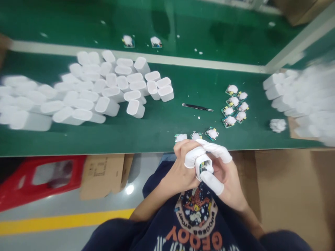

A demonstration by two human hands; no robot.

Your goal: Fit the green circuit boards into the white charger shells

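Observation:
Both of my hands meet just below the near edge of the green table, over my lap. My left hand (183, 164) and my right hand (225, 170), both with white finger cots, are closed together round one small white plastic shell (203, 164) with a green circuit board showing inside its open end. Three small circuit boards (196, 136) with white blobs lie at the table edge right above my hands. A cluster of several more boards (235, 105) lies further back to the right.
A large heap of white shells (104, 94) fills the table's left half; another blurred pile (303, 94) sits at the right. Black tweezers (197, 107) lie mid-table. Two boards (141, 41) sit beyond a white strip. Cardboard boxes (104, 174) and a red crate (39, 177) stand below.

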